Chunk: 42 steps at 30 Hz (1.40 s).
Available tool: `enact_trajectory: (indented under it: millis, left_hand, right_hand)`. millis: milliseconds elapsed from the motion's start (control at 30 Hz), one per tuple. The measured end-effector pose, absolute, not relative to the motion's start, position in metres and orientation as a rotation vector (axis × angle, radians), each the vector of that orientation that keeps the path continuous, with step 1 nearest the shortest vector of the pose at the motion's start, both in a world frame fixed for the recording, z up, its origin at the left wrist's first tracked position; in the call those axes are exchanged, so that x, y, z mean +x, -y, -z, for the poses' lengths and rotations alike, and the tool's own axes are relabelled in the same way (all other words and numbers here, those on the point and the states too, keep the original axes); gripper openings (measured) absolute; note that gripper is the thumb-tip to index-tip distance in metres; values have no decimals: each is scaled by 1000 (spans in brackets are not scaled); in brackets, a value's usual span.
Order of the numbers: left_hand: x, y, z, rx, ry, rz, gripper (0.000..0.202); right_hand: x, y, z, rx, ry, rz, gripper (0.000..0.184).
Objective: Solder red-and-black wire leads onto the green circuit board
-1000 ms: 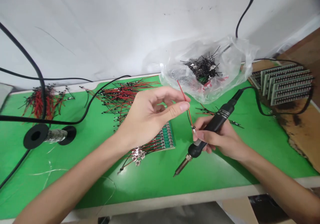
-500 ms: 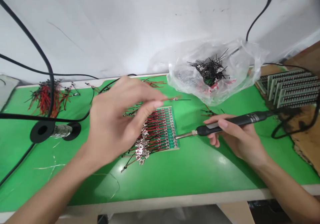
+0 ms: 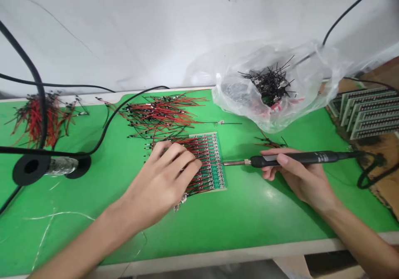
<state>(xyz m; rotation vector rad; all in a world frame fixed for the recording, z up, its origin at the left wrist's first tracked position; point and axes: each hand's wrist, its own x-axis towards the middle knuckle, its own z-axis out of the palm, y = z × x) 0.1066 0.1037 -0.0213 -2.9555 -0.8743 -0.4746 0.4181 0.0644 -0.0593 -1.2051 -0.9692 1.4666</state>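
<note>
My right hand grips a black soldering iron, its metal tip at the right part of a green circuit board. Rows of red and black wires run leftward from the board. My left hand lies over those wires with its fingers curled down. Its fingertips and thumb are hidden, so I cannot make out what they hold. Small silvery metal parts poke out below that hand. Just behind the board lies a single black wire with a small metal piece on it.
Red and black wire bundles lie behind my left hand, with another pile farther left. A solder spool stands at left near black cables. A plastic bag holds black-wired parts. Several boards stand upright at right.
My left hand has come down from above the board onto the wires, uncovering the bundles behind. The soldering iron's tip has shifted slightly up along the board. The camera view has moved a little.
</note>
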Motion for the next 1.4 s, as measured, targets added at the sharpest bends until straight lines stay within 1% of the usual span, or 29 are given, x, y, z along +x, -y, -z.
enact_trajectory:
  millis: [200, 500, 667, 800, 1133, 1400]
  left_hand:
    - [108, -97, 27, -2872, 922, 491, 16]
    - [108, -88, 10, -2803, 827, 526, 22]
    - [108, -91, 20, -2901, 887, 503, 19]
    - [109, -92, 27, -2890, 957, 571, 18]
    - [109, -91, 33, -2926, 930, 565, 17]
    - [108, -95, 36, -2957, 973, 644, 18]
  right_hand:
    - [419, -65, 60, -1230, 1019, -1481, 20]
    - [424, -63, 62, -1263, 1067, -1485, 20]
    - [422, -63, 60, -1295, 1037, -1468, 21]
    - [423, -63, 60, -1296, 1036, -1468, 20]
    - [420, -62, 59, -1311, 1034, -1440, 20]
    - [418, -58, 55, -1355, 1070, -1387, 18]
